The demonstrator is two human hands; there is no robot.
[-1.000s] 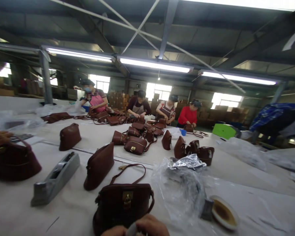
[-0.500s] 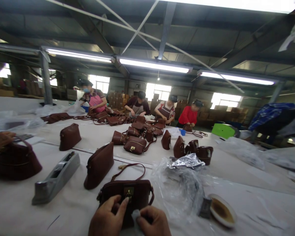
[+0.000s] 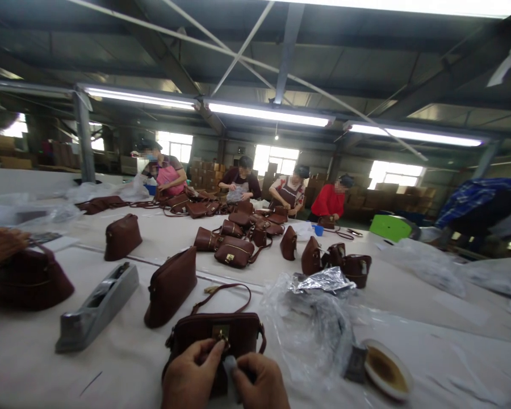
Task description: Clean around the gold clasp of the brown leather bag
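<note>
Here, the bag (image 3: 244, 328) stands on the table (image 3: 128, 375) at the bottom centre of the frame, its front turned to the camera, its lower part hidden by the hands. The left hand (image 3: 191, 372) has thumb and forefinger closed on the lock (image 3: 222, 336) at the top of that front. Just beside it, the right hand (image 3: 262, 380) pinches a pale scrap (image 3: 231, 372), which hangs before the bag. A strap (image 3: 241, 285) loops up behind.

Left of centre stands a plain brown bag (image 3: 172, 289), then a grey dispenser (image 3: 96, 309) lying slantwise. At the left edge, another person's hand (image 3: 2, 247) lies over the top of a dark bag (image 3: 32, 278); its grip I cannot tell. Right of the hands spreads crumpled plastic (image 3: 302, 341), with a grey block (image 3: 356, 364) and a brown-stained dish (image 3: 405, 378) beside it, lower right. Mid-frame, more bags (image 3: 234, 251) lie heaped, and beyond them four people (image 3: 327, 200) bend over the table's far side
</note>
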